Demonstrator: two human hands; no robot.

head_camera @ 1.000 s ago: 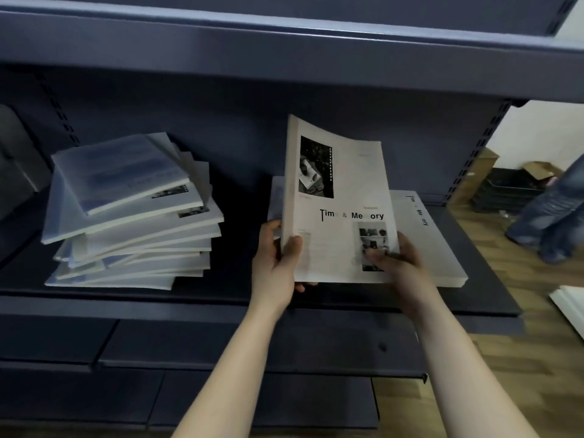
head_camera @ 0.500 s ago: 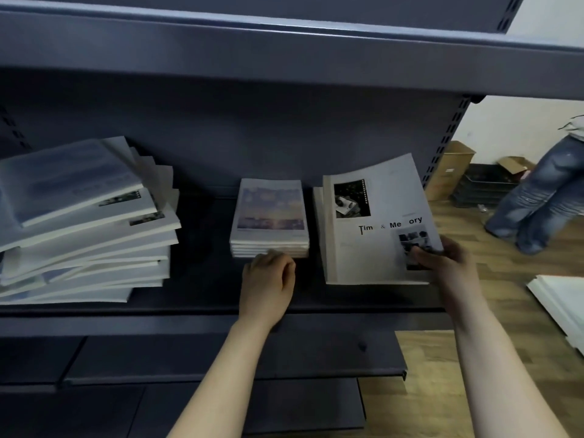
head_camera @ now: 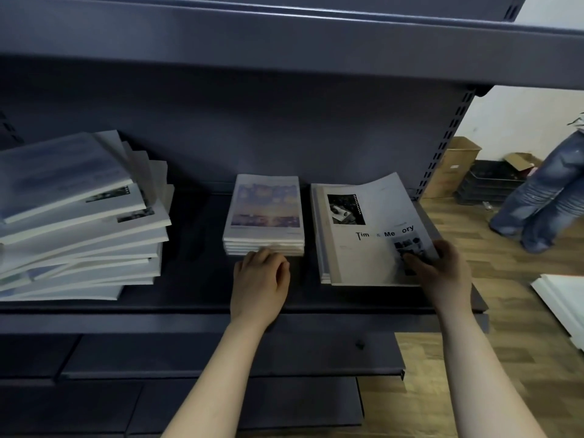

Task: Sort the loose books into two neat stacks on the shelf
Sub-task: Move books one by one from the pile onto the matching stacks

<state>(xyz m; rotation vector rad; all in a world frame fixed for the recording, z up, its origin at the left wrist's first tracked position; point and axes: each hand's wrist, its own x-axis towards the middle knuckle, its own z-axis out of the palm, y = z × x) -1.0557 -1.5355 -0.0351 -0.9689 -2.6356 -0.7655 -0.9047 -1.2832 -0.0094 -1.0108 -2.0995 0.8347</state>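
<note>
The right hand (head_camera: 442,273) pinches the near right corner of the "Time & Memory" book (head_camera: 376,235), its far right edge lifted off the right stack (head_camera: 320,248); the left hand (head_camera: 260,278), loosely curled and holding nothing, touches the front of the small neat stack (head_camera: 265,213); a sprawling loose pile (head_camera: 76,216) sits well apart at the left of the dark shelf (head_camera: 196,298).

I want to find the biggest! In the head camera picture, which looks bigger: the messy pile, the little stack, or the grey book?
1. Messy leaning pile of pale books, though it is nearer the camera.
2. Grey Time & Memory book.
3. Small neat stack with the sunset cover.
</note>
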